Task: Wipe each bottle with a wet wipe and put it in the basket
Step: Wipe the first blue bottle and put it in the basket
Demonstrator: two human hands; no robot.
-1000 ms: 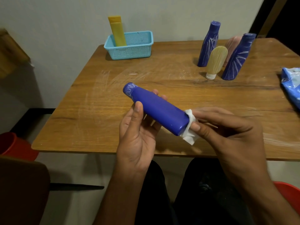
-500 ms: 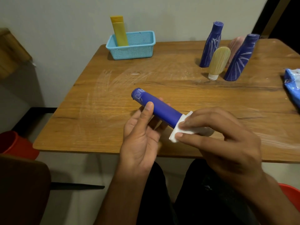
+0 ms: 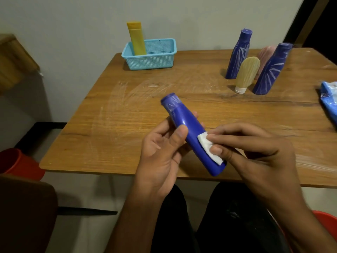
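Note:
My left hand (image 3: 162, 152) grips a blue bottle (image 3: 184, 123) over the table's near edge, cap end pointing away and up-left. White streaks remain near its cap. My right hand (image 3: 255, 150) pinches a folded white wet wipe (image 3: 207, 145) and presses it on the bottle's lower half. A light blue basket (image 3: 155, 60) stands at the far left of the table with a yellow bottle (image 3: 136, 39) upright in it.
At the far right of the wooden table (image 3: 127, 114) stand two streaked blue bottles (image 3: 238, 53) (image 3: 271, 70), a beige tube (image 3: 247, 73) and a pink bottle (image 3: 265, 53) behind them. A blue wipe packet (image 3: 329, 99) lies at the right edge. Red stools flank my legs.
The bottle has tilted steeper, its base swinging toward me. My right hand slid the wipe from the bottle's base end up onto its side.

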